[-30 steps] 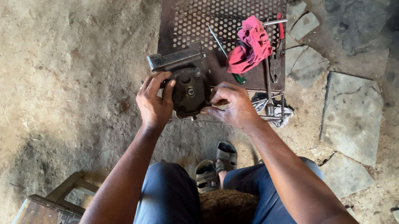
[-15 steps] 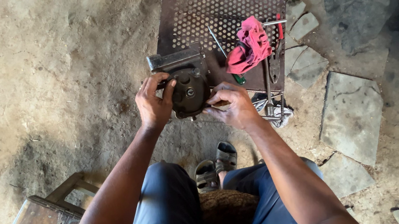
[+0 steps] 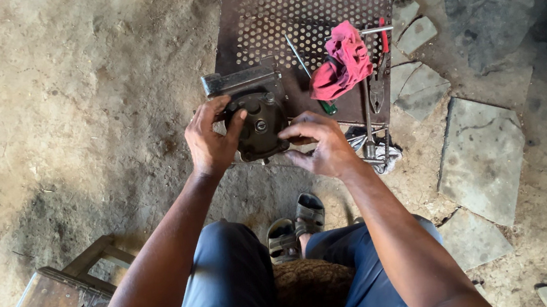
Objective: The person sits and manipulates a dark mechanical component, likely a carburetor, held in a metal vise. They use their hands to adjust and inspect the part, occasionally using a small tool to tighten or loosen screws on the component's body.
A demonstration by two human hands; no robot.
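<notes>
Gripping the dark metal housing [image 3: 259,121] from both sides, I keep it over the near edge of the perforated steel plate [image 3: 284,18]. My left hand [image 3: 210,141] sits at 9 o'clock of it, fingers curled on its rim and thumb pressed to its face. My right hand [image 3: 320,146] is at 4 o'clock, fingers bunched together against its lower edge. A pink rag [image 3: 344,61] lies at 2 o'clock, beside a green-handled screwdriver [image 3: 309,75] and pliers [image 3: 375,94].
</notes>
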